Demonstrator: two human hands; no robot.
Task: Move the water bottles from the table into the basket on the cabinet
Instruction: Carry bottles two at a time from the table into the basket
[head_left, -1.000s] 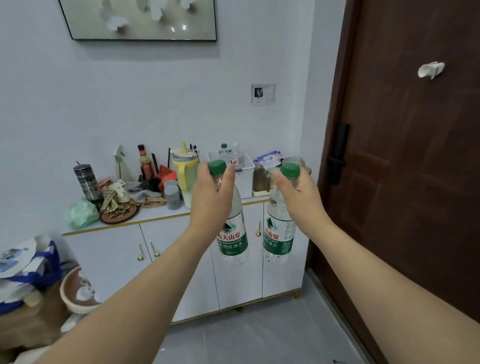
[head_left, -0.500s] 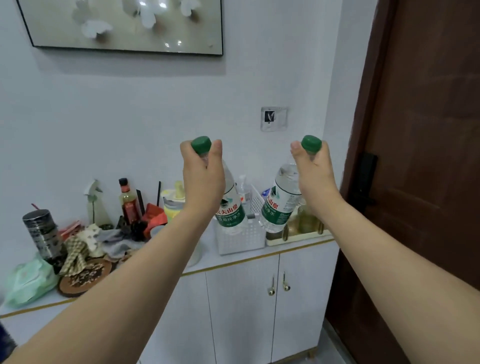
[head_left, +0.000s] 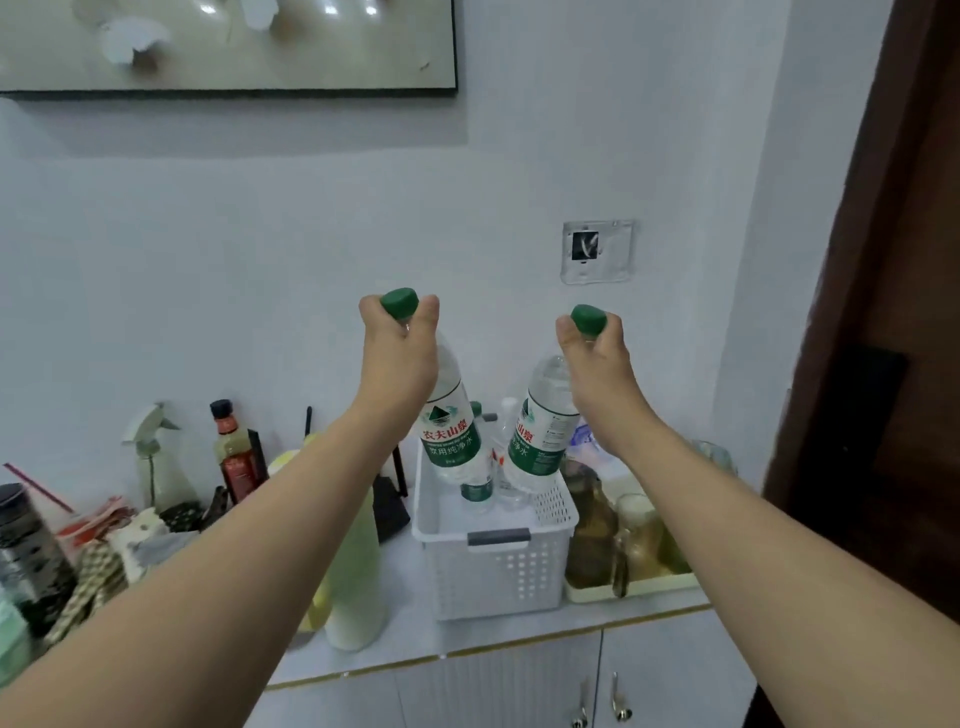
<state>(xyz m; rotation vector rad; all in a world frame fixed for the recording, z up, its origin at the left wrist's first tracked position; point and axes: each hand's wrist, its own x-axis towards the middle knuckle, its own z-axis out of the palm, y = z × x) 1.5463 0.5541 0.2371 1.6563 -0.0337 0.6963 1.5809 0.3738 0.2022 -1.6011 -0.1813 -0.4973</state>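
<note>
My left hand (head_left: 397, 353) grips one clear water bottle (head_left: 451, 436) by its neck, just under the green cap. My right hand (head_left: 597, 358) holds a second water bottle (head_left: 540, 441) the same way. Both bottles carry green labels and hang tilted over the white perforated basket (head_left: 498, 571) on the white cabinet (head_left: 519, 680). Their bases hang at about the height of the basket's rim. Another small bottle (head_left: 477, 491) stands inside the basket behind them.
Left of the basket stand a pale green jug (head_left: 353, 582), a dark sauce bottle (head_left: 236, 457), a spray bottle (head_left: 156, 457) and a dark tumbler (head_left: 26, 551). A tray of glass jars (head_left: 634, 540) sits on the right. A brown door (head_left: 893, 364) lies further right.
I have come closer to the cabinet. Both hands have carried the bottles forward, and they hang over the basket, which looks much larger in view.
</note>
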